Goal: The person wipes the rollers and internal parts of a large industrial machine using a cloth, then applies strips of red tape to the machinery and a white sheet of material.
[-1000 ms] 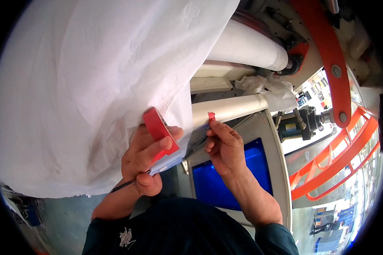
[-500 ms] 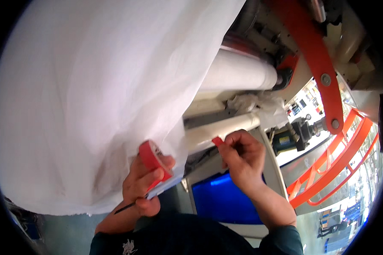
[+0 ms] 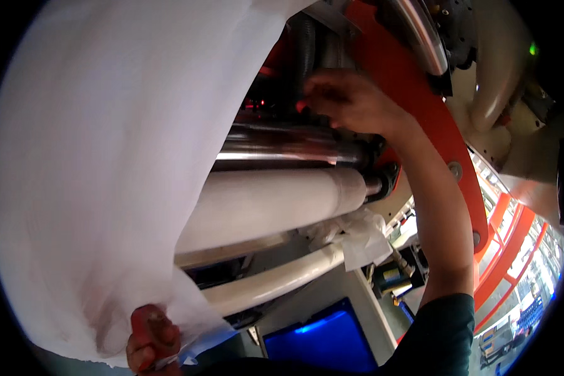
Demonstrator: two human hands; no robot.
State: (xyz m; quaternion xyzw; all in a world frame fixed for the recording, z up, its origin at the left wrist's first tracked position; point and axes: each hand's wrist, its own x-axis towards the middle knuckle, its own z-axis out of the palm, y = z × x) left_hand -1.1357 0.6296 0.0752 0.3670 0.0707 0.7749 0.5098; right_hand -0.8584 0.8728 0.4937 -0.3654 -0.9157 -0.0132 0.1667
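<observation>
My left hand point(image 3: 139, 356) is at the lower edge, closed around a roll of red tape point(image 3: 149, 326) beside the hanging white sheet point(image 3: 106, 156). My right hand point(image 3: 357, 103) reaches far into the machine at the top, above a shiny metal roller point(image 3: 282, 147). Its fingers are bent together in shadow, with a small piece of red tape point(image 3: 302, 106) at their tips. Below the metal roller lies a thick white roller point(image 3: 276, 197). Whatever else the left hand holds is cut off or hidden.
A red machine arm point(image 3: 420, 81) stands close behind my right hand. Crumpled white material point(image 3: 357, 235) hangs at the white roller's end, above a curved cream bar point(image 3: 282, 282). A blue screen point(image 3: 319, 341) sits low in the middle. Orange railings point(image 3: 504, 250) are at the right.
My right hand has moved up and away into the machine with the piece of red tape. My left hand and the tape roll now appear lower and further left. The view has shifted.
</observation>
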